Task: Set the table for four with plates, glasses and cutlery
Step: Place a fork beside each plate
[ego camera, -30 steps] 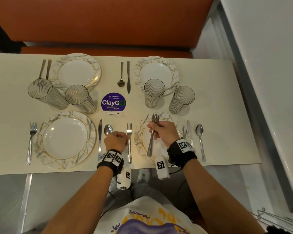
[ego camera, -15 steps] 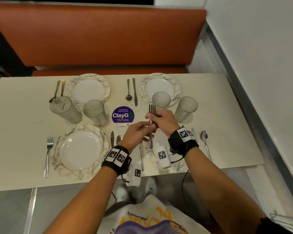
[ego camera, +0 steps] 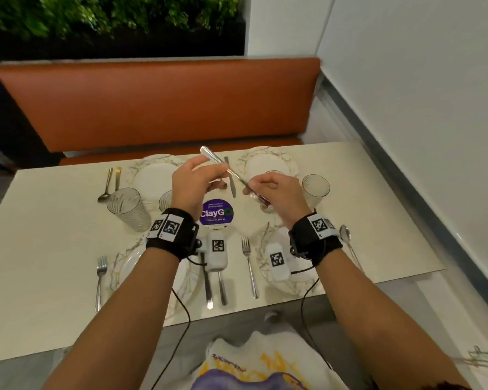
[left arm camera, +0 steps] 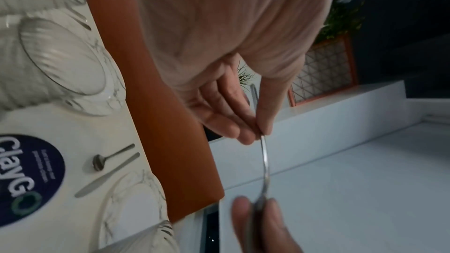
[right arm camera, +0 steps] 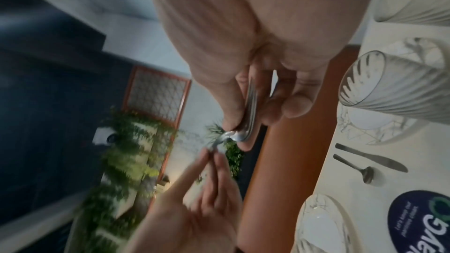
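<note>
Purple round sticker [ego camera: 216, 211], white "ClayGo"

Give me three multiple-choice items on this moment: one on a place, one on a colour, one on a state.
1. Where is the raised fork?
A. on a plate
B. in the air over the table
C. in a glass

2. What colour is the bench back?
A. green
B. white
C. orange-brown

3. What does the left hand do?
A. pinches the raised fork's handle
B. lies flat on the table
C. grips a spoon

Key:
1 B: the left hand and right hand hold it clear of the tabletop.
2 C: the head view shows it plainly.
3 A: in the left wrist view, thumb and fingers meet on the handle.
</note>
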{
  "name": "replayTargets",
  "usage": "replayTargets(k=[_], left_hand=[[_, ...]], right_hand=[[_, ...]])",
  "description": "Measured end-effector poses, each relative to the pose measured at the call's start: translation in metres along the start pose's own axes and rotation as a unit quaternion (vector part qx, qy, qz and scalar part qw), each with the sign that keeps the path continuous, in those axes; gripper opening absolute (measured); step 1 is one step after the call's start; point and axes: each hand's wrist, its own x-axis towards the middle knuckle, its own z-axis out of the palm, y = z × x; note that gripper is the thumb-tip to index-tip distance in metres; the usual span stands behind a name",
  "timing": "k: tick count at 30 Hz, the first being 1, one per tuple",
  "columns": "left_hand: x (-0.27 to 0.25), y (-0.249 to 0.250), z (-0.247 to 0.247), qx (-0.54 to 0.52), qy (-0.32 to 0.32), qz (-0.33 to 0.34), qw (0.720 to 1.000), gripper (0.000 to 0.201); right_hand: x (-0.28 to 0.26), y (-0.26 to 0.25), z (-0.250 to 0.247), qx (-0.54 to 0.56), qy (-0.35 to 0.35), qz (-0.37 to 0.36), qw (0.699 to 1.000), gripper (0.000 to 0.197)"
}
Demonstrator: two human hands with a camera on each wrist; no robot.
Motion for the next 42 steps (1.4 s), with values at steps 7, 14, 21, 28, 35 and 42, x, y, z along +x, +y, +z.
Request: replayTargets(k=[7,14,21,28,35,42], left_hand=[[0.021,-0.024,0.041,-0.020,0.011,-0.022,0.999,0.026],[0.058,-0.043,0.086,0.008,0.011,-0.052,0.999,0.027],[0.121,-0.052,0.139,0.047,0.016,-0.069,0.996,0.022],[0.172,-0.068,0.178,0.104,0.080,-0.088,0.988,0.016],[0.196,-0.088,0.196,0.164,0.121,-0.094,0.975,0.020],[0.205,-0.087,0.194,0.163,0.141,-0.115,0.970,0.021]], right_hand=[[0.022,0.009,0.002,-0.159,-0.027,-0.037,0.986,0.009],[0.071,0.010,-0.043,-0.246,-0.027,-0.024,0.969,0.012],[0.162,0.000,-0.133,-0.196,-0.020,0.013,0.980,0.007],[0.264,0.063,-0.225,-0.170,-0.035,0.118,0.978,0.008],[0.317,0.167,-0.241,-0.203,-0.063,0.240,0.947,0.008],[0.335,0.208,-0.225,-0.255,-0.042,0.283,0.924,0.009]])
